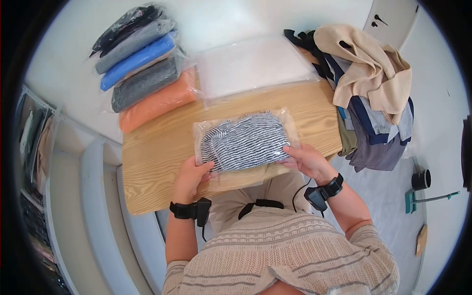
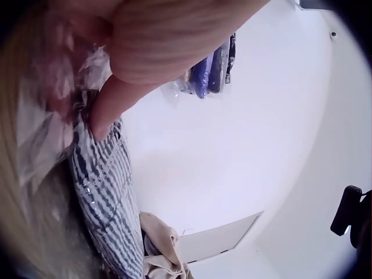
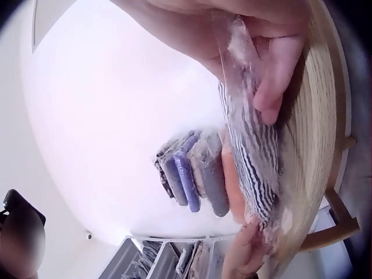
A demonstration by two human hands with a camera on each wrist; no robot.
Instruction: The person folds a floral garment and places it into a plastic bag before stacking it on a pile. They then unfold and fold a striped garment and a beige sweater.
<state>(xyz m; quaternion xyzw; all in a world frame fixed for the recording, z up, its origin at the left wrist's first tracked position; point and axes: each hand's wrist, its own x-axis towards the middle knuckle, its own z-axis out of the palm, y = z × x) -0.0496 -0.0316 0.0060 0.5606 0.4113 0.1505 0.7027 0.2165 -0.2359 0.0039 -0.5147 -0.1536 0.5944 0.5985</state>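
A folded black-and-white striped garment (image 1: 248,140) lies inside a clear plastic bag (image 1: 199,132), over the front part of the wooden table (image 1: 152,157). My left hand (image 1: 191,176) pinches the bag's near left corner, thumb on top of the stripes. At the near right corner, my right hand (image 1: 310,161) grips the bag with its thumb over the upper face. In the left wrist view the left thumb (image 2: 107,113) presses on the striped cloth through the film. Fingers of the right hand (image 3: 276,81) curl under the bag in the right wrist view.
Bagged folded clothes, an orange bundle (image 1: 160,101) nearest, are stacked at the table's back left. Flat clear bags (image 1: 255,64) lie at the back. Loose clothes, topped by a beige garment (image 1: 364,69), hang over the right edge. White shelves (image 1: 93,182) stand at left.
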